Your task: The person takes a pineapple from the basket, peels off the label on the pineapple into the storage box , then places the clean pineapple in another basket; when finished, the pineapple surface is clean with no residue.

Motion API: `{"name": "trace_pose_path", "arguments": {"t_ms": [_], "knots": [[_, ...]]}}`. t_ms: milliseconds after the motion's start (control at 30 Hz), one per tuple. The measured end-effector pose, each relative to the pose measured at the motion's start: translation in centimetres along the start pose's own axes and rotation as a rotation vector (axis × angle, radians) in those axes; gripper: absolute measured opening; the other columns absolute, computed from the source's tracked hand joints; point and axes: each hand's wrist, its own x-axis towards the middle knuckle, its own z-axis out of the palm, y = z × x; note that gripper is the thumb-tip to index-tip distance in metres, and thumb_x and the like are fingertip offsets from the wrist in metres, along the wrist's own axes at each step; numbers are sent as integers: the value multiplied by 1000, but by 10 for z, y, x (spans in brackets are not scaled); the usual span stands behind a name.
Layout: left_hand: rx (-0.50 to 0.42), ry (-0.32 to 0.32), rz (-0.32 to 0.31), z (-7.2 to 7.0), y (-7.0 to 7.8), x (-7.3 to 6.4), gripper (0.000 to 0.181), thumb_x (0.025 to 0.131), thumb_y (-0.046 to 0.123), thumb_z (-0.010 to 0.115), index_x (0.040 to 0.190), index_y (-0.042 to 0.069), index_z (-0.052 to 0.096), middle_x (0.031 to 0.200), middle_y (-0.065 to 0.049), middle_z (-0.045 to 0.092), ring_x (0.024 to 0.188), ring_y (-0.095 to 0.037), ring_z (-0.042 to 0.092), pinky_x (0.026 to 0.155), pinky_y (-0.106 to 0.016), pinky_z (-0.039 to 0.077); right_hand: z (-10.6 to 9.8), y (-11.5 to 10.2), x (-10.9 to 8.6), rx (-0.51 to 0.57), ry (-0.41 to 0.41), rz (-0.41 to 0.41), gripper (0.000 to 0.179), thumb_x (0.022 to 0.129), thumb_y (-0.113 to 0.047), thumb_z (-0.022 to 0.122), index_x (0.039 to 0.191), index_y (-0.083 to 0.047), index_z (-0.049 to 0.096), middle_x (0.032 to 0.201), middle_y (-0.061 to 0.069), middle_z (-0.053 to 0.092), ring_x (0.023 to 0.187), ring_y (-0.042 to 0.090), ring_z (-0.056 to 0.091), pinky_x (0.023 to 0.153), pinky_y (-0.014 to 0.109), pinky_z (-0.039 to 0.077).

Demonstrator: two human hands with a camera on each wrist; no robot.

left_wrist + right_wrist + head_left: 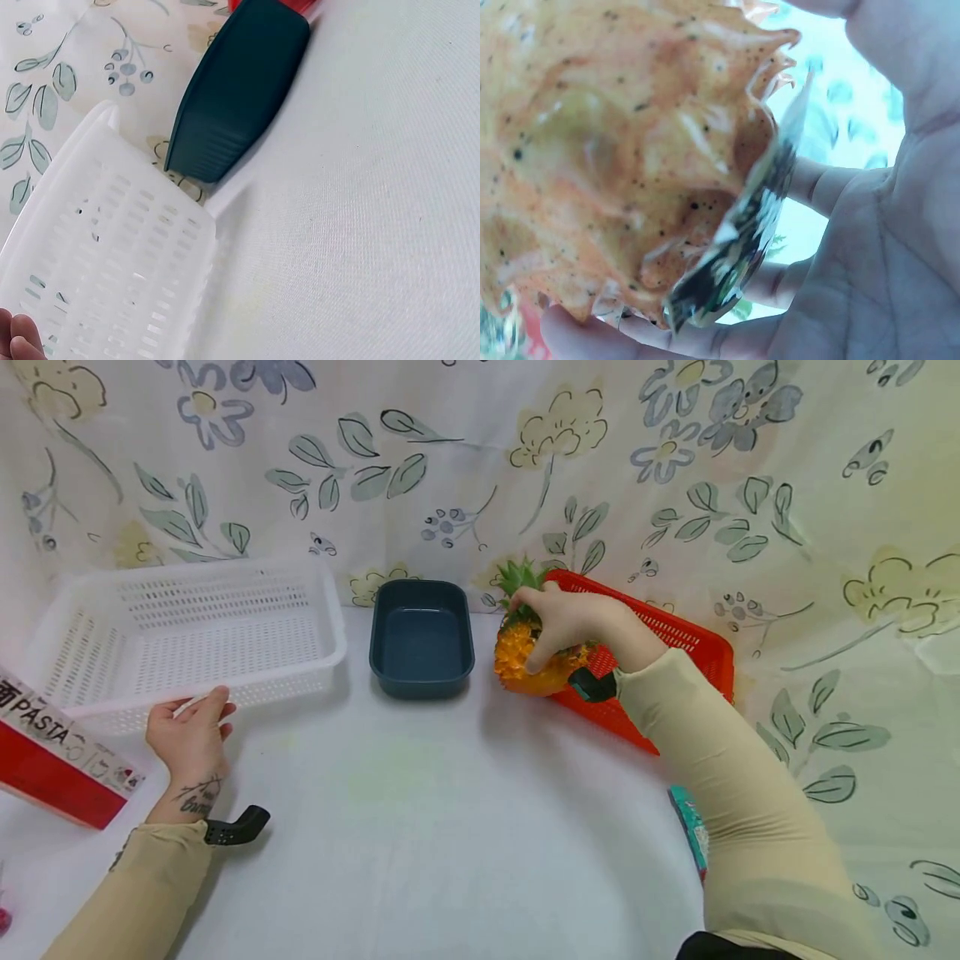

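1. Nearest on the bench [405,827] lie a red-and-white pasta box [60,768] at the left and a teal packet [691,828] beside the right sleeve.
2. The left hand [191,731] is at the near rim of the white basket [292,685], its fingers bent over the edge and gripping it.
3. Farther off, the right hand [564,622] has its fingers wrapped round the pineapple [513,660], at the left end of the red basket [705,652]; whether it touches that basket I cannot tell.
4. The pineapple's glossy, speckled skin suggests a moulded imitation: probably light and firm, a little slippery, though its bumps should help. Best held round the body; the leafy crown [516,578] would likely bend.
5. The dark dish [422,687] sits between the two baskets.
6. Behind everything hangs a floral cloth [480,452].
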Motion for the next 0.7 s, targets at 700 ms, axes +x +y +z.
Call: {"name": "trace_pose_path", "arguments": {"t_ms": [700], "knots": [[21, -58, 81, -24, -40, 58, 58, 61, 23, 86, 106, 15, 49, 82, 0, 72, 61, -12, 67, 40, -21, 45, 81, -77, 8, -234, -155, -480, 87, 62, -22, 86, 132, -29, 36, 133, 2, 26, 107, 18, 44, 73, 22, 50]]}}
